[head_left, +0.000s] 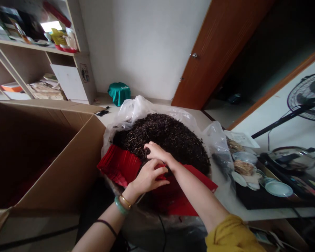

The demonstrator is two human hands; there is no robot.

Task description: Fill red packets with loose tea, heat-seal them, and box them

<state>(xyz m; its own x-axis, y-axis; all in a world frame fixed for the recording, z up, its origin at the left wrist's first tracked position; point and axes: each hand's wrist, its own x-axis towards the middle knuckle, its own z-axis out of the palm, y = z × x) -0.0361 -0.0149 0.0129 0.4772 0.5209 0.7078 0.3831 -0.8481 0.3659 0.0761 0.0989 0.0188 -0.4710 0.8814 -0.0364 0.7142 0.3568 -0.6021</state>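
Both the left hand (pixel 148 176) and the right hand (pixel 157 153) are close together at the near side of the dark leaves (pixel 168 134), heaped in a clear bag (pixel 138 106). The right has its fingertips curled at the leaves (whether it pinches any, I cannot tell); the left is bent beside something red, its grip partly hidden. Red packets (pixel 122 164) stand in a row to the left, beside a carton (pixel 65 171). A fan (pixel 308 94) is far right.

Pale wall (pixel 147 45) | brown door (pixel 223 38) — open | dark doorway (pixel 262 66) right | white shelving (pixel 68 82) — left
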